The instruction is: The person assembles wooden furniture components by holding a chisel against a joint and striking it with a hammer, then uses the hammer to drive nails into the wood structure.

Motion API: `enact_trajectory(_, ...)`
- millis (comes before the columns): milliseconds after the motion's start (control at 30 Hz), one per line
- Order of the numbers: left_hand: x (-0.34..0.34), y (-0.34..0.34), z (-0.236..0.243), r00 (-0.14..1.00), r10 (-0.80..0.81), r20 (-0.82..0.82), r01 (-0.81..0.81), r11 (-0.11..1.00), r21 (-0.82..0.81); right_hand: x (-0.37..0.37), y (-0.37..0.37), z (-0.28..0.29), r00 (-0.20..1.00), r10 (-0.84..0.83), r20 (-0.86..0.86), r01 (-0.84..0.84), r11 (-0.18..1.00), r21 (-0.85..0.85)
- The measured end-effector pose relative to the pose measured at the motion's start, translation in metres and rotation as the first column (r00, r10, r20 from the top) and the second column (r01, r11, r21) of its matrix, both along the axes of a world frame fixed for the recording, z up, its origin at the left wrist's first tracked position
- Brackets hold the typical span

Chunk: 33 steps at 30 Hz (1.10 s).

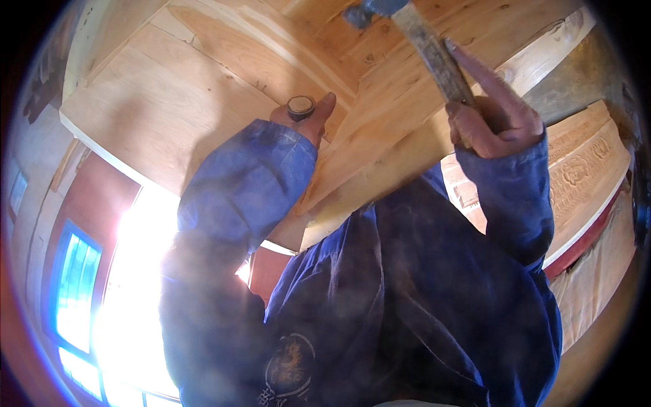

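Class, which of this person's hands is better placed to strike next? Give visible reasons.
Probably the right hand: it holds the hammer. The left hand is occupied, its grip around a round-ended object over the wooden boards.

The wooden piece [149, 88] lies before the person, the left hand [312, 123] and the tool [300, 106] in it over its surface. Rightward, the right hand [500, 123] holds the hammer [435, 55], head farther forward. A carved panel [580, 173] lies beyond, rightmost; a window [76, 292] is far left.
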<state>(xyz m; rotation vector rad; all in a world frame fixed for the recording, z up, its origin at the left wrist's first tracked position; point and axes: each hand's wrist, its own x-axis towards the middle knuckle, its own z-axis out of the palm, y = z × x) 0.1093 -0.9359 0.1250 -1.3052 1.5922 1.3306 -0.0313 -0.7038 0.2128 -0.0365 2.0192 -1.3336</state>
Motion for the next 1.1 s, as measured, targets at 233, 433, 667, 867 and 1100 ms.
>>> enact_trajectory(233,0.002,0.002,-0.006,0.996,0.086,0.023,-0.088,0.988,0.127,0.010,-0.012,-0.002,0.986,0.153,-0.060,-0.149,0.987,0.060)
enact_trajectory(433,0.004,0.005,-0.009,0.999,0.035,-0.010,-0.032,0.967,0.254,0.012,-0.018,-0.006,0.948,0.251,-0.195,-0.260,0.965,-0.021)
enact_trajectory(667,0.009,0.005,-0.020,0.986,0.165,0.001,-0.155,0.921,0.357,0.029,-0.010,-0.023,0.923,0.327,-0.204,-0.339,0.940,-0.029)
enact_trajectory(867,0.008,0.008,-0.030,0.990,0.139,0.021,-0.140,0.951,0.274,0.046,-0.005,-0.024,0.876,0.395,-0.276,-0.399,0.916,0.045)
enact_trajectory(1100,0.011,0.021,-0.023,0.999,0.053,-0.009,-0.053,0.995,-0.079,0.048,-0.003,-0.016,0.945,0.264,-0.192,-0.266,0.964,0.017)
